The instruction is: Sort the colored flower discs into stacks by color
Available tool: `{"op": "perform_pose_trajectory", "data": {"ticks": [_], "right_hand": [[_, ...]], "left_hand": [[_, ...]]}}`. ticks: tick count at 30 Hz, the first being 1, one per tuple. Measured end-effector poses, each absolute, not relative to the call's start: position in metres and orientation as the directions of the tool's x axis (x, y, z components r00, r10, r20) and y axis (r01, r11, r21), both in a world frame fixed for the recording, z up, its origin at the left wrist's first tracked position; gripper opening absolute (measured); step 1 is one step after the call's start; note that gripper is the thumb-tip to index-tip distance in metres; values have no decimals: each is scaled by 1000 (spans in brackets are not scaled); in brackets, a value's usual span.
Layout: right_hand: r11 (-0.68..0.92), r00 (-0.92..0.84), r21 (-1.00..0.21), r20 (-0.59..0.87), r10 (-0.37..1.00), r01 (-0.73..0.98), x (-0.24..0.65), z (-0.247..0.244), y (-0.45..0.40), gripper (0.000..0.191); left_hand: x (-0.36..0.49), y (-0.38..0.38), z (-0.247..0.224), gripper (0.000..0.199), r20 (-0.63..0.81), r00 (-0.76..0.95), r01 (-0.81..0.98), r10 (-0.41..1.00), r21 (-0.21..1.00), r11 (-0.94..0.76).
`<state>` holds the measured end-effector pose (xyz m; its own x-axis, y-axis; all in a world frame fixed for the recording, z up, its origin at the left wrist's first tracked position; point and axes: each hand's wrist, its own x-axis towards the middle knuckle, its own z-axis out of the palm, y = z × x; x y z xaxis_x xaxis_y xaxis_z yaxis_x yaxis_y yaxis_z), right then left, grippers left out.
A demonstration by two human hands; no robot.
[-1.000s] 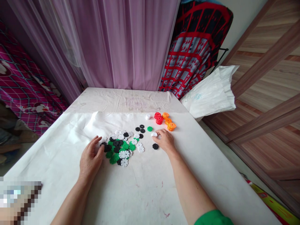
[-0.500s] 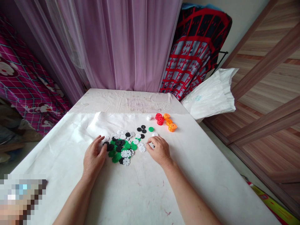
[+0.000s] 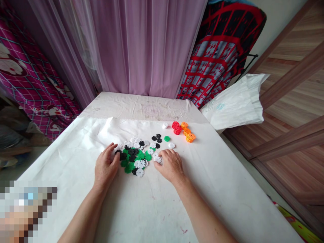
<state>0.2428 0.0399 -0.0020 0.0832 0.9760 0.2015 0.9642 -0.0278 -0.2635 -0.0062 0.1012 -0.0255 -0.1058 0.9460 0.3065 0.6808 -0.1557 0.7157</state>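
A mixed pile of plastic snowflake discs, white (image 3: pixel 140 164), black (image 3: pixel 132 157) and green (image 3: pixel 129 167), lies between my hands. My left hand (image 3: pixel 106 166) rests at the pile's left side, thumb and fingers apart, its tips beside some black discs (image 3: pixel 122 155). On the right, my right hand (image 3: pixel 171 165) has its thumb and fingertips around a few white snowflake discs (image 3: pixel 156 157) at the pile's edge. Its other fingers curl out of sight. Beyond it are a green disc (image 3: pixel 167 138), a white disc (image 3: pixel 171 145) and several loose black discs (image 3: pixel 156 138).
Stacked red discs (image 3: pixel 176 128) and orange discs (image 3: pixel 190 137) stand at the back right, with a small white stack (image 3: pixel 165 126) beside them. White cloth (image 3: pixel 212 189) covers the table. A white bag (image 3: pixel 238 103) leans at the right edge. Bottom left, an object (image 3: pixel 27 212) is pixelated.
My right hand has moved slightly left and down onto the white discs. My left hand stays by the pile. The whole view has shifted a little.
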Motion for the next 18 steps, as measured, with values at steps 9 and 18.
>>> {"op": "perform_pose_trajectory", "data": {"ticks": [9,18], "right_hand": [[-14,185,-437,351,918,899,278,-10,60,11],[-31,339,-537,486,806,843,324,-39,82,15]], "left_hand": [[-8,102,-27,37,327,-95,691,940,702,-174],[-10,103,-28,38,322,-82,705,943,688,-174]]}}
